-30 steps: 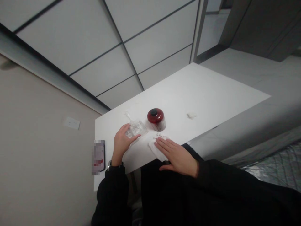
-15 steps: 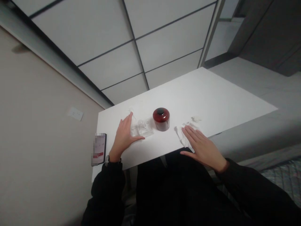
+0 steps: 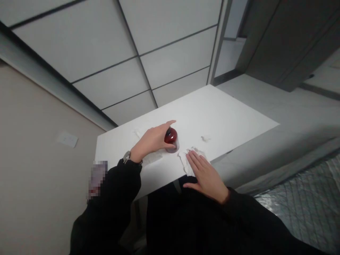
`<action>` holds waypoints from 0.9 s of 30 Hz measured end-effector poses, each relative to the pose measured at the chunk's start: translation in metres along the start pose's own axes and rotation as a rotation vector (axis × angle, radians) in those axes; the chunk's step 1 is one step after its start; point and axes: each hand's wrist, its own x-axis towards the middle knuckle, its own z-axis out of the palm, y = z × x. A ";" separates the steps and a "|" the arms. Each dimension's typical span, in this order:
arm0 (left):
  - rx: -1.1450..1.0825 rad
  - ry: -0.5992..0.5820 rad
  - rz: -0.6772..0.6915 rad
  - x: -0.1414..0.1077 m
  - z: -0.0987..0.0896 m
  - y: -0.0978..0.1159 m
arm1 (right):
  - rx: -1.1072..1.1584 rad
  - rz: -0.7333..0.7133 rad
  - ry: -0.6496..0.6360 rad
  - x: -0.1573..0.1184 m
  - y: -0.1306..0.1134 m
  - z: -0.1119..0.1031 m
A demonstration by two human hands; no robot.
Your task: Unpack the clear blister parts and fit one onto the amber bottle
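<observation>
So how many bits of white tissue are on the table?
2: a tissue under the right hand, and a small scrap lying beyond it. The left hand may hide more.

A plain room in a home or rented flat: a bare white table (image 3: 212, 113) against a beige wall with a socket plate (image 3: 67, 139) at nine o'clock, large pale floor tiles (image 3: 148, 46) at twelve o'clock, quilted bedding (image 3: 305, 209) at four o'clock.

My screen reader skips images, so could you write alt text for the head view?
A person's left hand wraps around a small red jar on a white table, while the right hand lies flat on a white tissue. A tissue scrap lies beyond.
</observation>
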 end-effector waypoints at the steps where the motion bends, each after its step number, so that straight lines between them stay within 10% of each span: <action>1: -0.016 0.015 -0.002 0.000 -0.004 -0.001 | 0.015 0.001 -0.009 0.003 -0.004 0.001; 10: -0.123 0.245 -0.038 -0.016 -0.054 0.000 | 0.081 -0.077 -0.096 0.074 -0.009 0.020; 20: -0.061 0.390 -0.122 -0.058 -0.067 -0.006 | 0.061 -0.098 -0.138 0.163 0.022 0.048; 27: -0.033 0.329 -0.165 -0.038 -0.057 -0.001 | 0.058 -0.151 -0.125 0.126 0.001 0.033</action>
